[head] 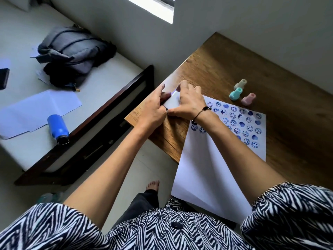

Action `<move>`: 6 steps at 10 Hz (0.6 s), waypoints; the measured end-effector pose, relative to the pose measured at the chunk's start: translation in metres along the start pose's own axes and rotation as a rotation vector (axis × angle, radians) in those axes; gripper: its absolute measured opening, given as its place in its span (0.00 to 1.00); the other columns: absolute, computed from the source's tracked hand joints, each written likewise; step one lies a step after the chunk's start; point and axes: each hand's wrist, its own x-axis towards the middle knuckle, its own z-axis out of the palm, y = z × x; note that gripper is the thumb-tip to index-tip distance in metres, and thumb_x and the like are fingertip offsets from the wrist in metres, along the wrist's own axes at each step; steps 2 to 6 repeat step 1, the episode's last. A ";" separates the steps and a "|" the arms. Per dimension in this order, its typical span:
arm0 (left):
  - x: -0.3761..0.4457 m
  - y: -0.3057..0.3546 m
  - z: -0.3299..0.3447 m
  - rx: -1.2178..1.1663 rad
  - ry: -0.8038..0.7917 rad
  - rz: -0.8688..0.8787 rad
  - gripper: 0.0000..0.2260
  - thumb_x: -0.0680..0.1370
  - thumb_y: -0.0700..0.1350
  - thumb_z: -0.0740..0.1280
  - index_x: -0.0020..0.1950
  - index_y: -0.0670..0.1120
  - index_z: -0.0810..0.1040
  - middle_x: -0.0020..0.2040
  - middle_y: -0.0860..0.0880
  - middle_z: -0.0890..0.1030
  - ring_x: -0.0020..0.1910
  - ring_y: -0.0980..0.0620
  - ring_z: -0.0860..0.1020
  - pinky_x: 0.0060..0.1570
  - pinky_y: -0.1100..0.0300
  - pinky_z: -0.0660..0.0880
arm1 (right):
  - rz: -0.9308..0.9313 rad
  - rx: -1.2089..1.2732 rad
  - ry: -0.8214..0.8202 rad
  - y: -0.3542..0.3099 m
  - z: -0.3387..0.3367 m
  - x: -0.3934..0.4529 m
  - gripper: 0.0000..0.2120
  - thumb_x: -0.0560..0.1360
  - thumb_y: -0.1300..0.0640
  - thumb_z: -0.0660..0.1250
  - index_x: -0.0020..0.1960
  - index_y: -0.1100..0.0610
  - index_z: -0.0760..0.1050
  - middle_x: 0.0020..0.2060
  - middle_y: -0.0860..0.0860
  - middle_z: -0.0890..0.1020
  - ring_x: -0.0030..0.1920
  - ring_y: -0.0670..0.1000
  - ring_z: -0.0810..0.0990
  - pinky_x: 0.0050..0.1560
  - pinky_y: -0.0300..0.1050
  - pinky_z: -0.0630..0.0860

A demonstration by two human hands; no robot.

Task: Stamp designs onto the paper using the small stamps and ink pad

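A white sheet of paper [216, 165] lies on the wooden table [270, 73], its far half covered with blue smiley and heart prints. Three small stamps lie beyond it: a pale grey one [240, 83], a teal one [235, 93] and a pink one [248, 99]. At the table's left corner my left hand [155, 109] and my right hand [187, 103] both grip a small white flat case [172, 102], which looks like the ink pad. My fingers hide most of it. A black cord bracelet sits on my right wrist.
Left of the table stands a bed with a dark wooden frame [111, 105]. On it lie a grey backpack [72, 55], loose white sheets [36, 110], a blue bottle [57, 129] and a dark phone [3, 78]. A wall runs behind the table.
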 end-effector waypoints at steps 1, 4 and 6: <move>-0.001 0.000 -0.001 0.003 0.010 -0.015 0.31 0.67 0.25 0.54 0.70 0.40 0.60 0.63 0.39 0.75 0.63 0.48 0.72 0.59 0.70 0.64 | 0.008 0.002 -0.006 -0.003 -0.002 -0.004 0.36 0.64 0.43 0.72 0.63 0.57 0.61 0.63 0.57 0.70 0.62 0.61 0.67 0.64 0.54 0.65; -0.001 0.000 -0.001 0.003 0.010 -0.015 0.31 0.67 0.25 0.54 0.70 0.40 0.60 0.63 0.39 0.75 0.63 0.48 0.72 0.59 0.70 0.64 | 0.008 0.002 -0.006 -0.003 -0.002 -0.004 0.36 0.64 0.43 0.72 0.63 0.57 0.61 0.63 0.57 0.70 0.62 0.61 0.67 0.64 0.54 0.65; -0.001 0.000 -0.001 0.003 0.010 -0.015 0.31 0.67 0.25 0.54 0.70 0.40 0.60 0.63 0.39 0.75 0.63 0.48 0.72 0.59 0.70 0.64 | 0.008 0.002 -0.006 -0.003 -0.002 -0.004 0.36 0.64 0.43 0.72 0.63 0.57 0.61 0.63 0.57 0.70 0.62 0.61 0.67 0.64 0.54 0.65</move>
